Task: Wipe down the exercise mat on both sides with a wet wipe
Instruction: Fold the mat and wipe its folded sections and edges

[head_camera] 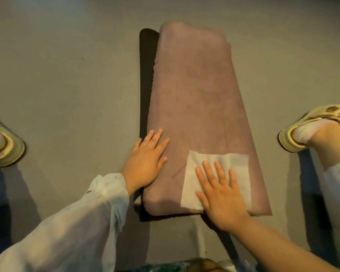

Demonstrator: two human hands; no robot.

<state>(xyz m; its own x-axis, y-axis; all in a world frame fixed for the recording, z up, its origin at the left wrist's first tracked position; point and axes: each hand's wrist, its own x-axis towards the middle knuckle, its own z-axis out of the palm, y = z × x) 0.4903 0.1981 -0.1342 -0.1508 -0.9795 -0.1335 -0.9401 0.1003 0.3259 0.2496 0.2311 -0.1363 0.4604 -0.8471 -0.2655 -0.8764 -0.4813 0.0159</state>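
A folded exercise mat lies lengthwise on the floor, its top face dusty purple and a black underside showing along the left and near edges. A white wet wipe is spread flat on the mat's near right part. My right hand presses flat on the wipe, fingers spread. Resting flat on the mat's near left edge is my left hand, fingers apart and nothing in it.
Grey floor surrounds the mat. A foot in a yellowish slipper stands to the right of the mat, another slippered foot at the far left. Something patterned shows at the bottom edge.
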